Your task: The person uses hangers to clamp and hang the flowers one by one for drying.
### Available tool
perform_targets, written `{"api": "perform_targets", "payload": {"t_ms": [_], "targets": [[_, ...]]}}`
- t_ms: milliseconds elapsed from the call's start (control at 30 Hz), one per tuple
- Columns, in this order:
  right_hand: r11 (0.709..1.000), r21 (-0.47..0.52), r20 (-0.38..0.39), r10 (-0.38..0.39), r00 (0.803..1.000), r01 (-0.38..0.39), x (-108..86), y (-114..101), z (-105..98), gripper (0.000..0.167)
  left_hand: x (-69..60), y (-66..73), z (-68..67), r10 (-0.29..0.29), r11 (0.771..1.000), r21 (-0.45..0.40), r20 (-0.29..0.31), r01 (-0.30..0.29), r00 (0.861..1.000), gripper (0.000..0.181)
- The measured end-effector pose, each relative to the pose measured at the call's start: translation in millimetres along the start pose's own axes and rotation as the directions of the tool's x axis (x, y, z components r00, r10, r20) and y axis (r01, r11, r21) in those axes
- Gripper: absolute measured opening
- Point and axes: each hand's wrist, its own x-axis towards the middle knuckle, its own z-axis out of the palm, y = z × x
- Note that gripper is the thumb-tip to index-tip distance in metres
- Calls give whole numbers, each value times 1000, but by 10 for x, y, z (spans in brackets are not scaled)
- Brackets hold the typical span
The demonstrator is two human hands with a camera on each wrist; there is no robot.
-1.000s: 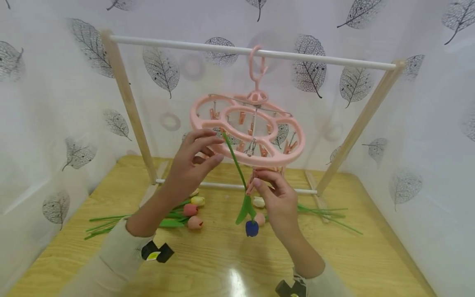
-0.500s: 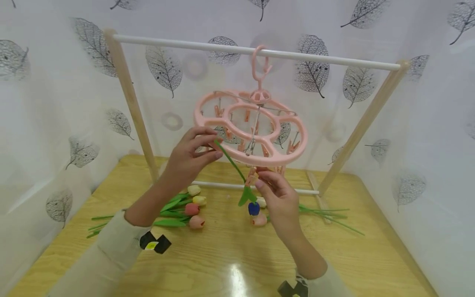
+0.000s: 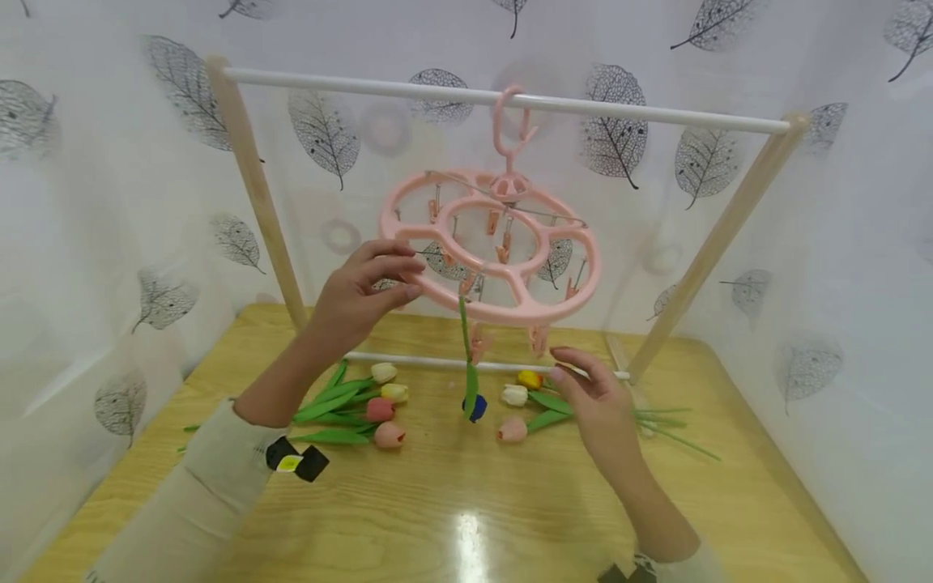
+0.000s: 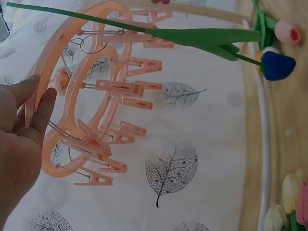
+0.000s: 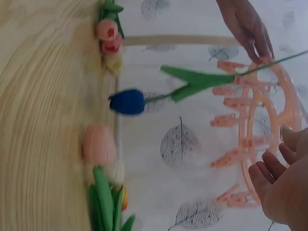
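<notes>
A pink round clip hanger [image 3: 543, 312] hangs from the white bar. My left hand [image 3: 357, 295] holds its left rim; the left wrist view shows that rim [image 4: 44, 79] between thumb and fingers. From a front clip [image 3: 477, 344] hangs a blue tulip [image 3: 475, 408], flower down, its green stem rising past the hanger's rim. My right hand [image 3: 601, 413] is apart from the tulip and the clips, to their right, with loosely bent fingers and nothing in them. In the right wrist view the blue tulip [image 5: 127, 102] hangs clear of both hands.
Several tulips, among them a red one [image 3: 380, 409], lie on the wooden table [image 3: 408, 510] at the left. White, yellow and pink tulips [image 3: 513, 429] lie at the right. A wooden post [image 3: 717, 243] stands on each side, joined by a white top bar [image 3: 656, 113].
My right hand has let go of the clip and moved right. The tulip now hangs from the clip more upright, and my left hand has left its stem for the hanger's rim.
</notes>
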Motion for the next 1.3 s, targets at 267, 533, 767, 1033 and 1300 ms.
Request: {"api": "perform_targets", "payload": {"t_ms": [267, 533, 767, 1033, 1300], "targets": [[925, -370, -6, 87, 996, -83, 6, 430, -764, 38, 57, -86, -90, -20, 998, -60, 32, 22, 999, 28], [768, -639, 93, 128, 987, -40, 16, 799, -1266, 37, 92, -88, -149, -34, 998, -50, 50, 36, 998, 28], [666, -743, 211, 139, 967, 67, 47, 1007, -1437, 23, 95, -90, -162, -68, 991, -107, 83, 77, 994, 26], [592, -758, 336, -6, 942, 274, 139, 1160, -1417, 17, 81, -118, -155, -70, 995, -60, 85, 75, 994, 31], [552, -776, 369, 3, 929, 306, 191, 1208, -1410, 18, 83, -114, -164, -67, 994, -81, 81, 74, 994, 32]]}}
